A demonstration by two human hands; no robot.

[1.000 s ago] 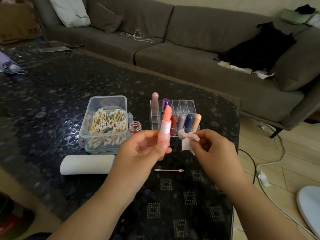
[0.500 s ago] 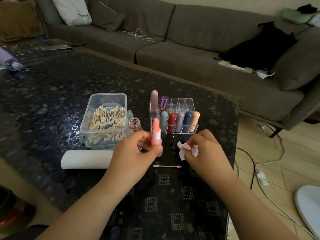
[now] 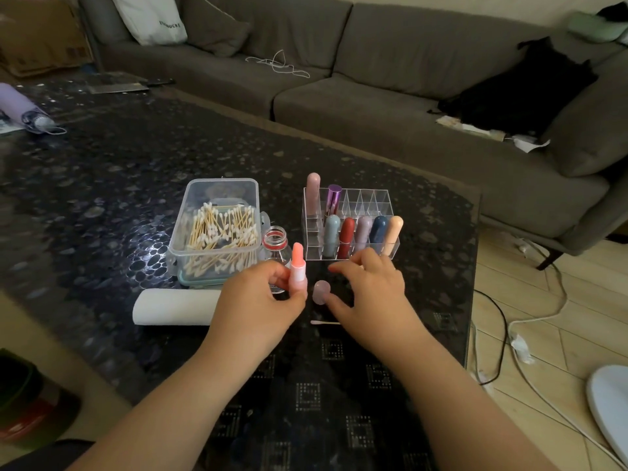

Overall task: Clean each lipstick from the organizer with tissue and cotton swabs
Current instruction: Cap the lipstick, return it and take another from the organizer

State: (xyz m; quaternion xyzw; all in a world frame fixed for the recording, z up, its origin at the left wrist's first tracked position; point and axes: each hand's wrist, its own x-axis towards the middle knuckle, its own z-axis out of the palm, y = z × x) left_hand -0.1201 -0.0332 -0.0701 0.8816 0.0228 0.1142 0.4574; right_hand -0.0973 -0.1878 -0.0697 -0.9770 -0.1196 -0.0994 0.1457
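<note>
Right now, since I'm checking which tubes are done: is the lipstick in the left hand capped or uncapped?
Uncapped. The left hand holds the lipstick upright with its coral tip bare; a loose cap lies nearby.

A grey sofa stands behind the dark pebble-patterned table on pale wood floor.
</note>
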